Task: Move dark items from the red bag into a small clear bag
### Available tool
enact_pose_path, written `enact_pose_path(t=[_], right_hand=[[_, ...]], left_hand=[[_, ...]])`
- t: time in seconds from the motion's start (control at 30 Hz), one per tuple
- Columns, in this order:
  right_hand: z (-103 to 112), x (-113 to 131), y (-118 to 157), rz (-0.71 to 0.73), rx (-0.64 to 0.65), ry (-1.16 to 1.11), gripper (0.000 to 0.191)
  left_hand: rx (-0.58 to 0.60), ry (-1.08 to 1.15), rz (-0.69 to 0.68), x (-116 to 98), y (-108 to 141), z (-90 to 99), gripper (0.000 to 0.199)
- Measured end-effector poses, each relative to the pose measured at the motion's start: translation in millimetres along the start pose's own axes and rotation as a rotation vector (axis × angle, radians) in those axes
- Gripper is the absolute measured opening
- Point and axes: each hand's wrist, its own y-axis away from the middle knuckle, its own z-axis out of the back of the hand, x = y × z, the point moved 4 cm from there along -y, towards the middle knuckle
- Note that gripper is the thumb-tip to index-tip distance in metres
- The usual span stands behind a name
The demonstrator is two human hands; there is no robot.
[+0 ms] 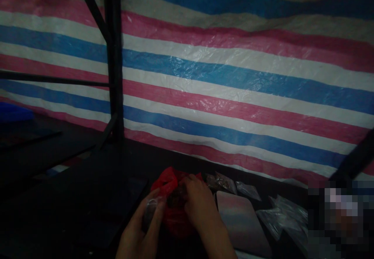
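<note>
A red bag (pixel 172 204) is held low in the middle of the view, above a dark table (pixel 73 212), between two hands. Its plastic is crumpled, and its upper edge is bunched into a fold near the fingertips. Something dark is seen at the bag's mouth, but what it is cannot be told in the dim light.

The left hand (pixel 143 228) is closed on the bag's left side, with the fingers curled around the plastic and around a small clear pouch (pixel 150 208) pressed against it. The right hand (pixel 198 204) is closed on the bag's top right, its fingers pinching the plastic at the mouth. Both grips are thus shut on the bag, and the two hands are nearly touching across it.

Just right of the right hand, a flat pale board (pixel 242 220) is laid on the table. Beyond it, near the table's back edge, two small clear packets (pixel 233 185) with dark contents are lying side by side. Further right, loose clear bags (pixel 280 212) are piled together, near the board's right edge.

Behind the table, a tarp (pixel 233 76) striped in blue, white and pink is stretched across the whole background. A dark metal post (pixel 113 56) with slanted braces is set in front of it on the left. At the far left edge a blue object (pixel 14 113) is seen, too dark to be identified.
</note>
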Motion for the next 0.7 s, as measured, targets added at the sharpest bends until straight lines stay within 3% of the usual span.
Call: enact_pose_path(t=[0.1, 0.27, 0.37, 0.53, 0.7], right_hand=[[-6, 1, 0, 0.027, 0.012, -0.054, 0.052], [-15, -10, 4, 0.033, 0.002, -0.174, 0.048], [-20, -16, 6, 0.036, -0.016, -0.31, 0.044], [-27, -26, 6, 0.05, -0.004, -0.488, 0.043], [-12, -37, 8, 0.082, 0.021, -0.767, 0.041]], left_hand=[[0.074, 0.117, 0.107, -3, 1, -1.8, 0.069], [0.067, 0.383, 0.28, 3, 1, 0.5, 0.086], [0.055, 0.463, 0.309, 6, 0, -0.1, 0.091], [0.052, 0.316, 0.227, 3, -1, -1.6, 0.089], [0.062, 0.117, -0.007, 10, -5, -4.2, 0.077]])
